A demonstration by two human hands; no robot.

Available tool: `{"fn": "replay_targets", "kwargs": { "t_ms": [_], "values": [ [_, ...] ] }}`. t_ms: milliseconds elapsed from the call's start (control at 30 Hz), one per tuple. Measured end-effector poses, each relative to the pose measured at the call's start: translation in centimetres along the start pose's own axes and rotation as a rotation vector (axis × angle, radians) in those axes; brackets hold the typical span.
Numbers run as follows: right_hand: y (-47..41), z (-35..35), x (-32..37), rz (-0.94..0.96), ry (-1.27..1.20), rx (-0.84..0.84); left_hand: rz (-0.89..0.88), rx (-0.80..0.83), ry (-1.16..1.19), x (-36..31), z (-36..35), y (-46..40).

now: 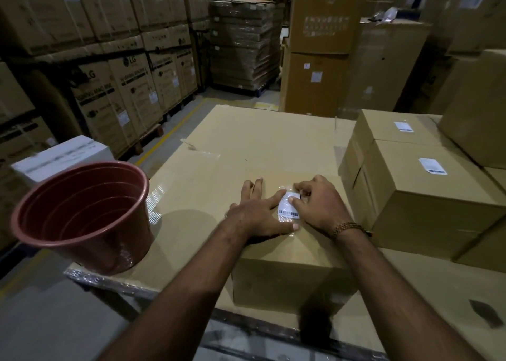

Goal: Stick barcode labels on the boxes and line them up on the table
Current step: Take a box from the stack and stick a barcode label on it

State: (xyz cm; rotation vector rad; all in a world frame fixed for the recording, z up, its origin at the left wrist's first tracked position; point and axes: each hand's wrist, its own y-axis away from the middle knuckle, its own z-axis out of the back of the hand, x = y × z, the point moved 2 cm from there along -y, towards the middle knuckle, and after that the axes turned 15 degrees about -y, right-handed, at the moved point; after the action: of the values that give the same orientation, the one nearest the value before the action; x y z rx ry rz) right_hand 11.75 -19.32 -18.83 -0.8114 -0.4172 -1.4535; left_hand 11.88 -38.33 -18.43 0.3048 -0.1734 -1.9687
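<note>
A plain brown cardboard box [290, 275] stands on the cardboard-covered table [246, 138] right in front of me. A white barcode label [288, 206] lies on its top face. My left hand [257, 215] rests flat on the box top, fingers spread, with the index finger and thumb at the label's left side. My right hand [319, 204] presses the label down with bent fingertips along its right edge. To the right, two more brown boxes [427, 196] [394, 130] stand in a row, each carrying a white label on top.
A reddish-brown plastic bucket [85, 218] sits at the table's left corner. A white box [63, 158] stands beyond it. Tall stacks of cartons on pallets [241, 42] surround the table, and a larger brown carton [476, 108] sits at the far right.
</note>
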Motion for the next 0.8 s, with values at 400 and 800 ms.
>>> {"fn": "replay_targets", "kwargs": {
  "t_ms": [400,800],
  "values": [
    [-0.1,-0.2,-1.0,0.042,-0.103,-0.068,0.002,0.149,-0.007,0.1,1.1,-0.9],
    [0.2,-1.3,-0.5,0.053,-0.047,-0.191,0.01,0.147,0.018,0.1,0.9,-1.1]
  ]
}}
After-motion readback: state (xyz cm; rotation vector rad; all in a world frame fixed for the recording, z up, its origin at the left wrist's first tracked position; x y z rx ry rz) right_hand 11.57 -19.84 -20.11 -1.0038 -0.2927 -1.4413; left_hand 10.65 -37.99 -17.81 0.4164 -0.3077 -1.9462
